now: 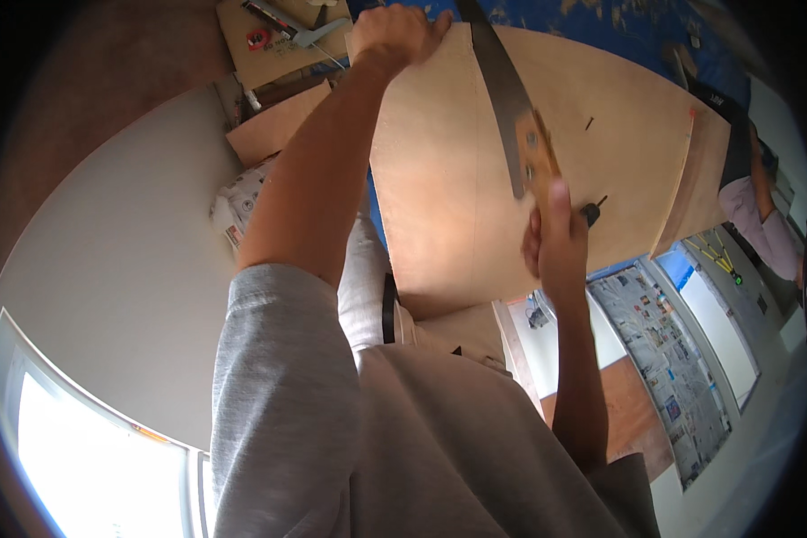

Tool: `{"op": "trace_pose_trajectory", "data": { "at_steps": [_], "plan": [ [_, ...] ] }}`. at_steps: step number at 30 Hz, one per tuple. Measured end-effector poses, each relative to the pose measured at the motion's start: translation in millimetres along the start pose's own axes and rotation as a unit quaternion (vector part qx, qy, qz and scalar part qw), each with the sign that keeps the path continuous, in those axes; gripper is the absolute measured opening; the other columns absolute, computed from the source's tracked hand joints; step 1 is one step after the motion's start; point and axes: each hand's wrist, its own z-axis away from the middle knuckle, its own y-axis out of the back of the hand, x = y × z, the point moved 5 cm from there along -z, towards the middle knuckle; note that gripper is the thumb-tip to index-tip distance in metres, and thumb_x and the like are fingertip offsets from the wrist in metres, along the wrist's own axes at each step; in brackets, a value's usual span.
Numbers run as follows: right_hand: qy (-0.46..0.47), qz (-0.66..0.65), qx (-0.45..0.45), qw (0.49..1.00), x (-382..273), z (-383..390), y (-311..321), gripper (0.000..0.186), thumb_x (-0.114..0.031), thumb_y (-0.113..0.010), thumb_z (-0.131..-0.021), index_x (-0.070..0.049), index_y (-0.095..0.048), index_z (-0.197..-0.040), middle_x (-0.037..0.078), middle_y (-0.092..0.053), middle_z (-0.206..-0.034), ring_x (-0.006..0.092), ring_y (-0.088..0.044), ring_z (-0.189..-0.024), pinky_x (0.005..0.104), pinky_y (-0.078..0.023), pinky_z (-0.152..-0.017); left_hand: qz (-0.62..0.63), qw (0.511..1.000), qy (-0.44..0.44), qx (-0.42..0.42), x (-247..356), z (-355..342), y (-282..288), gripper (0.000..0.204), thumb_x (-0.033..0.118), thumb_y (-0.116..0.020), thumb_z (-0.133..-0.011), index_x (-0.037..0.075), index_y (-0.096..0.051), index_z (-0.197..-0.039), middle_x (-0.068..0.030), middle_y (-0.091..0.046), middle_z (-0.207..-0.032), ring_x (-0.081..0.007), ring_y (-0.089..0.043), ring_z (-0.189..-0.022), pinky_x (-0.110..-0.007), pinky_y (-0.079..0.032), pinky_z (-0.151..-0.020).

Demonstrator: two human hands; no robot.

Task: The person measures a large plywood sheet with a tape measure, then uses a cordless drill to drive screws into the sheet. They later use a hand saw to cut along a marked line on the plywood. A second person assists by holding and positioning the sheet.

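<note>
Person at work on a wide, pale-brown plywood sheet (430,206), seen from above. The right hand (556,238) has its fingers clenched around the orange-brown wooden handle of a long handsaw with a dark grey metal blade (509,103). From these fingers the blade runs away across the sheet toward its far edge, passing just to the right of the left thumb (its tip lies outside the view, and whether the teeth sit in the wood cannot be told). The left hand (386,38) lies at the far left corner of the sheet, thumb stretched toward the blade; the bend of its other fingers is partly hidden, so whether they clench the edge cannot be told.

The sheet spreads beneath both hands. A faint straight line (477,215) crosses it to the left of the right fingers. Just to the right of these fingers is a short black piece (592,213), too small to identify, near a thin rusty-brown one (603,199); a small dark narrow mark (589,123) shows farther beyond them.

To the left of the left fingers, a grey angled tool (305,38) rests on a flat brown board (247,72). Blue sheeting (583,18) shows beyond the plywood's far edge. Well to the right of the right fingers is another person in light trousers (753,211).
</note>
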Motion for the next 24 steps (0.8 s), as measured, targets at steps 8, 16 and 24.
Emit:
{"op": "trace_pose_trajectory", "data": {
  "at_steps": [8, 16, 24],
  "plan": [
    [-0.031, -0.001, 0.049, 0.998, 12, -4, 9, 0.065, -0.07, -0.044, -0.101, -0.014, -0.044, -0.068, -0.006, -0.035, -0.048, 0.006, -0.036, -0.037, 0.0255, -0.025, -0.035, -0.137, 0.955, -0.11, 0.241, 16, 8, 12, 0.052, 0.053, -0.059, -0.095, 0.008, -0.068, -0.07, -0.0167, -0.068, -0.073, -0.0352, -0.07, -0.069, -0.049, -0.056, -0.06],
    [0.054, 0.009, -0.007, 0.998, -43, -140, -45, 0.069, -0.073, -0.051, -0.096, -0.012, -0.045, -0.066, -0.002, -0.041, -0.055, 0.0107, -0.042, -0.045, 0.0286, -0.036, -0.045, -0.007, 0.997, -0.016, 0.069, -2, -3, -19, 0.048, 0.047, -0.065, -0.093, 0.009, -0.064, -0.062, -0.0136, -0.063, -0.065, -0.0332, -0.066, -0.062, -0.048, -0.051, -0.054],
    [-0.004, 0.017, 0.005, 1.0, 31, 39, 19, 0.067, -0.07, -0.047, -0.1, -0.012, -0.043, -0.067, -0.004, -0.036, -0.049, 0.0084, -0.038, -0.039, 0.0265, -0.03, -0.039, -0.022, 0.996, -0.027, 0.081, -6, 0, -17, 0.055, 0.053, -0.062, -0.094, 0.008, -0.066, -0.063, -0.0184, -0.068, -0.07, -0.0351, -0.068, -0.062, -0.048, -0.054, -0.057]
  ]
}}
